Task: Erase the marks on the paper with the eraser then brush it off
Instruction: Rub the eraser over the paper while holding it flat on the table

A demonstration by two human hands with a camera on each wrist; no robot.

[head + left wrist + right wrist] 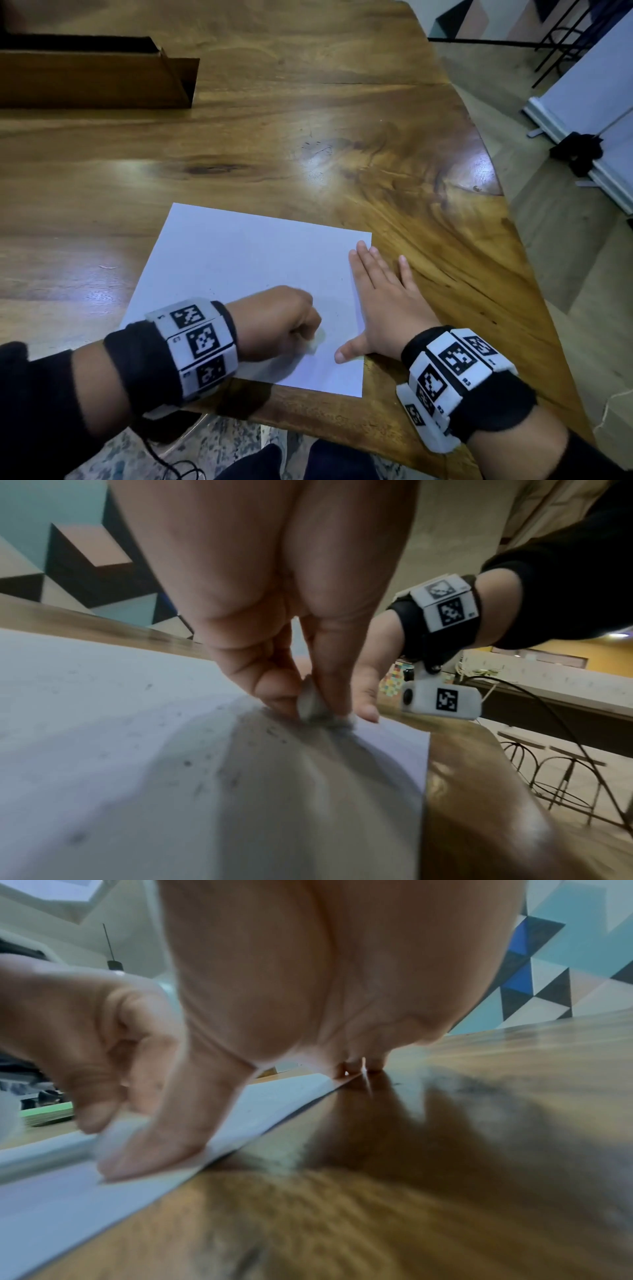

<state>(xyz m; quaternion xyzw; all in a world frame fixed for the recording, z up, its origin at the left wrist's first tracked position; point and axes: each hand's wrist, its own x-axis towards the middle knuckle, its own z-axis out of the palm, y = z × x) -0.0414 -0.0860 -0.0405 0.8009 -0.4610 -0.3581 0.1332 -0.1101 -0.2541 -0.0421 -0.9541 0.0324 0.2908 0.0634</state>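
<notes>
Starting on the far left, a long brown cardboard box sits at the back of the wooden table, well away from everything else. Closer in, a white sheet of paper lies flat near the table's front edge, turned a bit at an angle.

The left hand is over the lower middle of the sheet, curled up like a fist, and it's pinching a small whitish eraser between thumb and fingers. In the left wrist view the eraser is pressed right down on the paper, with the fingertips bunched around it. It's pretty blurry there, but you can make out little dark specks scattered across the sheet around and in front of the eraser. Can't tell if those are crumbs or leftover marks tbh.

Just to the right of that, the right hand lies flat with straight fingers, holding nothing. Its thumb and the inner fingers sit on the right edge of the paper, while the outer fingers land on bare wood. The right wrist view backs that up: thumb pressing on the sheet's edge, the left hand just beside it.

Both wrists have black straps with white blocks printed with black square codes.
</notes>
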